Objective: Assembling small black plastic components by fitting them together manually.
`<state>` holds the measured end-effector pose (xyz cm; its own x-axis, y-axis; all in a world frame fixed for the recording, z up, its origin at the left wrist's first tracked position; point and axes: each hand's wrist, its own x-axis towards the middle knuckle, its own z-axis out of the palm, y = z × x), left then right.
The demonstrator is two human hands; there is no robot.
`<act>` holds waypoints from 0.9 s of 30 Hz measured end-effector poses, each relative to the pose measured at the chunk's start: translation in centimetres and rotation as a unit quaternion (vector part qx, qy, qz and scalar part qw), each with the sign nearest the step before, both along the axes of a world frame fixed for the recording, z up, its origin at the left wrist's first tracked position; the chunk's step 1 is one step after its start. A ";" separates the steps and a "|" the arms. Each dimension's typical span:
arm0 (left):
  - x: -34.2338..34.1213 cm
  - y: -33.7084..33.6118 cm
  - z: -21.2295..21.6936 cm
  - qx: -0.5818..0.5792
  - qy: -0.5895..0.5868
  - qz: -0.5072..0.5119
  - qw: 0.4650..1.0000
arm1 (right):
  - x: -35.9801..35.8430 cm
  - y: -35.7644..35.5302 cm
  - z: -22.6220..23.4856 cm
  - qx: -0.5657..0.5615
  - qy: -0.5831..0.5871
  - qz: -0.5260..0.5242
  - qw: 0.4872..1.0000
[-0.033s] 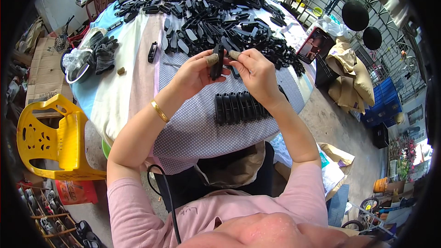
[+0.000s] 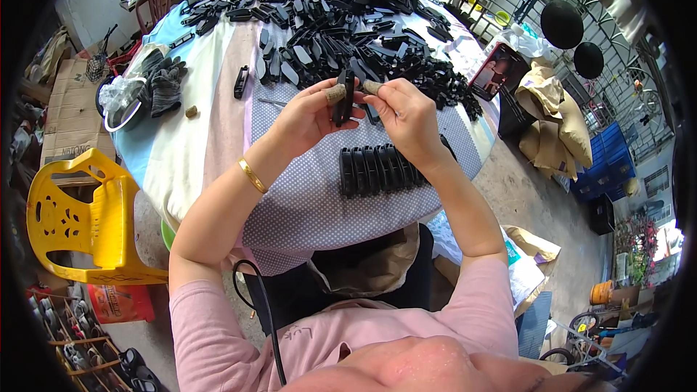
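My left hand grips a slim black plastic part and keeps it upright above the table. A tan finger cover wraps its index finger. Close by on the right, my right hand is closed in a pinch near that part, also with a tan cover on a finger; whatever it pinches is too small to make out. Below the hands, several similar black parts stand side by side in a row, partly behind my right forearm. A large heap of black plastic parts covers the far side of the table.
Small black pieces lie at the heap's right end, near a propped-up screen. Grey gloves and a lone black part lie on the tablecloth at left. A yellow chair stands left; stuffed sacks sit right.
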<state>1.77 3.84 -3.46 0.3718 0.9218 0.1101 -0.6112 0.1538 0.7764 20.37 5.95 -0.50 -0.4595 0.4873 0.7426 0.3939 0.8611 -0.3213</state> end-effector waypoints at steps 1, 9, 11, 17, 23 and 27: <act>0.4 -0.2 0.3 -0.001 -0.006 0.002 1.000 | 0.1 -0.1 0.1 0.003 0.029 0.006 1.000; 0.8 -0.8 0.2 0.015 -0.011 -0.033 0.999 | -0.9 -0.5 0.8 0.046 0.090 0.005 0.995; 1.0 -1.0 0.3 0.026 -0.013 -0.026 0.999 | -0.9 -0.4 0.7 0.071 0.073 0.001 0.995; 1.4 -1.0 0.1 0.067 0.050 0.060 0.995 | -1.0 -1.1 0.9 0.156 -0.040 -0.044 0.986; 1.8 -1.5 0.7 0.067 0.047 0.067 0.994 | -0.7 -1.4 1.6 0.137 -0.051 -0.028 0.989; 1.1 -1.6 0.6 0.079 0.046 0.084 0.992 | -1.1 -1.7 1.6 0.050 -0.037 0.028 0.998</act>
